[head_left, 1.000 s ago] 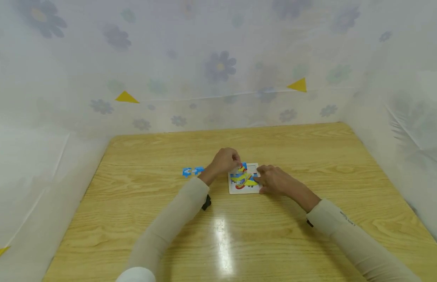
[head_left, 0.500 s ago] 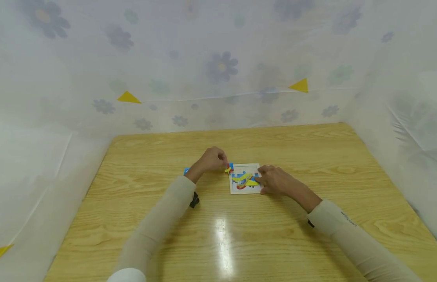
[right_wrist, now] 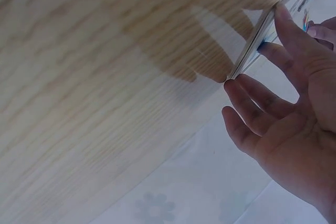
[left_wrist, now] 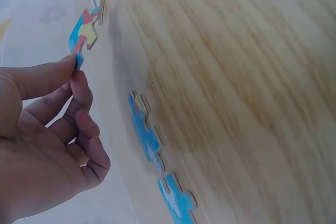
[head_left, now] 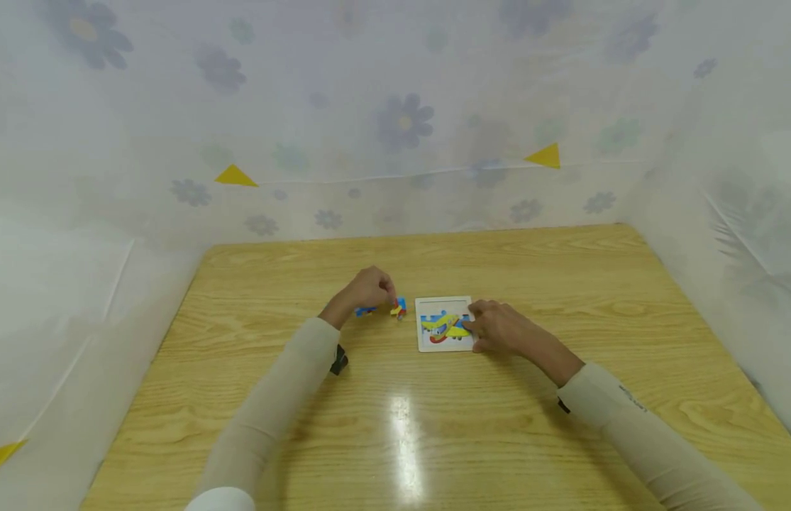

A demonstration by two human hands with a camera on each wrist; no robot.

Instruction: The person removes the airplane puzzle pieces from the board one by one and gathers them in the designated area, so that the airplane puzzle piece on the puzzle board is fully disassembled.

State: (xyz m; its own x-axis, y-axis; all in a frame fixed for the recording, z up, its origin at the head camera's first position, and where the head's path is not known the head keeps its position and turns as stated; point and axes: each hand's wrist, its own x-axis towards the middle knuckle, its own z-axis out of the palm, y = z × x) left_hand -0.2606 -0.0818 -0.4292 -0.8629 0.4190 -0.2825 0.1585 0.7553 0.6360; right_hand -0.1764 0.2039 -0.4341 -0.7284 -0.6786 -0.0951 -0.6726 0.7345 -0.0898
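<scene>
My left hand [head_left: 368, 287] pinches a puzzle piece [left_wrist: 84, 30] between thumb and index finger. The piece is blue, red and yellow, and is held up left of the puzzle tray [head_left: 443, 347]. That tray has a pale frame and a yellow-and-blue airplane picture across its lower part, while its upper part shows bare backing. At the tray's right edge my right hand [head_left: 497, 325] grips the frame, thumb at the near corner and fingers along the side. Its index finger [right_wrist: 278, 56] reaches over onto the picture.
Two blue puzzle pieces, one [left_wrist: 144, 127] above the other [left_wrist: 177, 200] in the left wrist view, lie on the wooden table [head_left: 497, 440]; my left arm partly covers them in the head view. A flower-patterned white curtain [head_left: 344, 135] surrounds the table's back and sides.
My left hand has lifted the puzzle piece from over the tray's upper left and carried it left, off the tray. The right hand stays at the tray's edge.
</scene>
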